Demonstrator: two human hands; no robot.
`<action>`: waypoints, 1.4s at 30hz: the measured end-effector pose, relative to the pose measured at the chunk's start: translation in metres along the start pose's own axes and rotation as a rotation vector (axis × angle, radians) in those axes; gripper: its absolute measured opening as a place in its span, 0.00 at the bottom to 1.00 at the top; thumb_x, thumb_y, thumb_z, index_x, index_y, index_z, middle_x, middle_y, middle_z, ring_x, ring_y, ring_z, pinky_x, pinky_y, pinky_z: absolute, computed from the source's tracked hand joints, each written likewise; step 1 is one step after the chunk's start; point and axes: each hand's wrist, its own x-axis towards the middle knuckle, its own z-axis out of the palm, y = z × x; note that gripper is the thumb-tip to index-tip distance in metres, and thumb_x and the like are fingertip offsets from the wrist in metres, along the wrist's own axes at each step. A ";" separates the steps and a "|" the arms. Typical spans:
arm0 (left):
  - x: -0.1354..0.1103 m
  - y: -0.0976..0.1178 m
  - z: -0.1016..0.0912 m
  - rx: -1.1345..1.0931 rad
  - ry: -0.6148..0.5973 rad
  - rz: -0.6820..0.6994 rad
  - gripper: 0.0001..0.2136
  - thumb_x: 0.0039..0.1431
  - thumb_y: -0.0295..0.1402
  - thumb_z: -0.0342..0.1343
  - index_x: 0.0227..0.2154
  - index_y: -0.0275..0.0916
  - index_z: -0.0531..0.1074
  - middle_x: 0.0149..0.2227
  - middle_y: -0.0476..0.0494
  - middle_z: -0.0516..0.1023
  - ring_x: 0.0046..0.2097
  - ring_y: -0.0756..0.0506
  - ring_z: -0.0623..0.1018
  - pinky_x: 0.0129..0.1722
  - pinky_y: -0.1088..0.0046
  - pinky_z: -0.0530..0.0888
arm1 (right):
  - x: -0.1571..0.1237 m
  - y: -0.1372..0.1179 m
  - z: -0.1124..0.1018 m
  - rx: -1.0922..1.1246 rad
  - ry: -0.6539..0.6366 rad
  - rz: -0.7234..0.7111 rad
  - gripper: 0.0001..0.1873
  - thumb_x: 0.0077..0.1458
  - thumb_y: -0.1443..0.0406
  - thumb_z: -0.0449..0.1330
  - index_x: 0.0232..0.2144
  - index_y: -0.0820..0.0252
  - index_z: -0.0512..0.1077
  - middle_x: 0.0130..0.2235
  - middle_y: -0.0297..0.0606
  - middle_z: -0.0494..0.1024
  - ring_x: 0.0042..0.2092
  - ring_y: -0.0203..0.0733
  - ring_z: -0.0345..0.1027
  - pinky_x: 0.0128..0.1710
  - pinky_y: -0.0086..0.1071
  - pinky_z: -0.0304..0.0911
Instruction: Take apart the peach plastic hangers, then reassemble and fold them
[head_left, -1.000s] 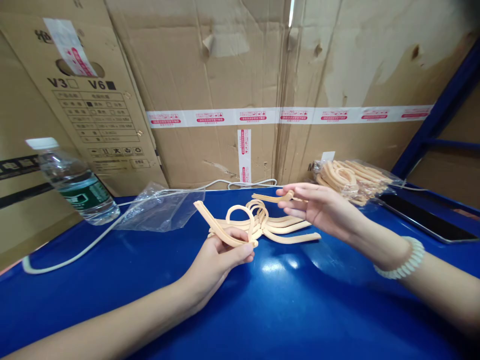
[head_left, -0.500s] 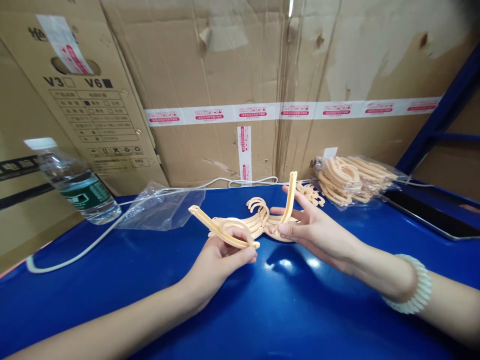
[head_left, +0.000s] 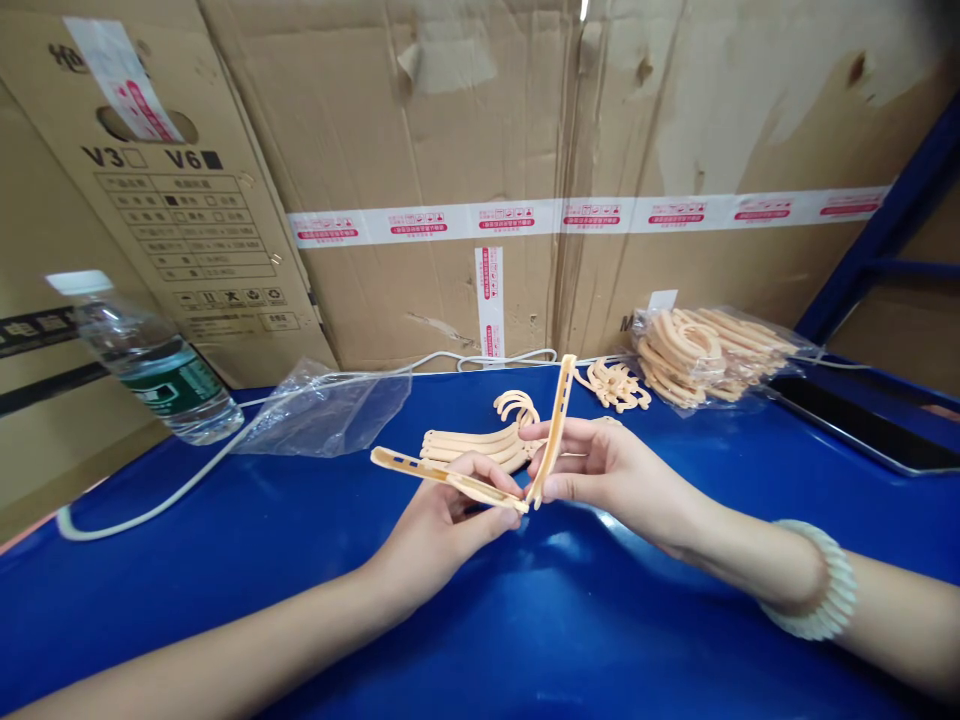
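My left hand (head_left: 450,510) pinches a flat peach plastic hanger arm (head_left: 427,473) that lies nearly level and points left. My right hand (head_left: 600,470) grips a second peach arm (head_left: 555,425) that stands almost upright. The lower ends of the two arms meet between my hands, just above the blue table (head_left: 525,620). Behind my hands lies a small pile of the same peach hanger parts with hooks (head_left: 487,435).
A water bottle (head_left: 146,365) and a crumpled clear plastic bag (head_left: 322,410) sit at the left, with a white cable (head_left: 150,500). A bag of peach parts (head_left: 705,350), loose hooks (head_left: 615,383) and a dark tablet (head_left: 847,415) lie at the right. Cardboard boxes (head_left: 450,150) wall the back.
My right hand lifted one arm from the pile, turned it upright and brought it left until its lower end met the arm in my left hand.
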 end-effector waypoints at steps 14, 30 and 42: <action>0.000 -0.001 -0.001 0.094 0.025 0.034 0.06 0.50 0.32 0.66 0.29 0.40 0.74 0.30 0.49 0.78 0.34 0.46 0.75 0.36 0.73 0.71 | 0.000 -0.002 0.001 -0.117 -0.027 -0.065 0.21 0.46 0.64 0.71 0.43 0.60 0.74 0.35 0.38 0.82 0.38 0.41 0.77 0.42 0.36 0.70; 0.002 -0.001 0.002 -0.090 0.105 0.002 0.10 0.43 0.29 0.70 0.30 0.36 0.77 0.30 0.44 0.83 0.33 0.44 0.81 0.39 0.67 0.77 | 0.000 0.005 0.005 -0.138 -0.001 -0.100 0.15 0.41 0.63 0.74 0.31 0.61 0.75 0.32 0.37 0.81 0.34 0.41 0.76 0.41 0.38 0.72; -0.002 -0.001 -0.002 -0.086 0.130 -0.010 0.09 0.44 0.31 0.70 0.29 0.36 0.78 0.30 0.44 0.83 0.32 0.46 0.79 0.33 0.73 0.76 | 0.001 0.004 0.007 -0.086 0.025 -0.021 0.19 0.38 0.62 0.75 0.31 0.61 0.73 0.31 0.34 0.79 0.32 0.38 0.75 0.32 0.32 0.74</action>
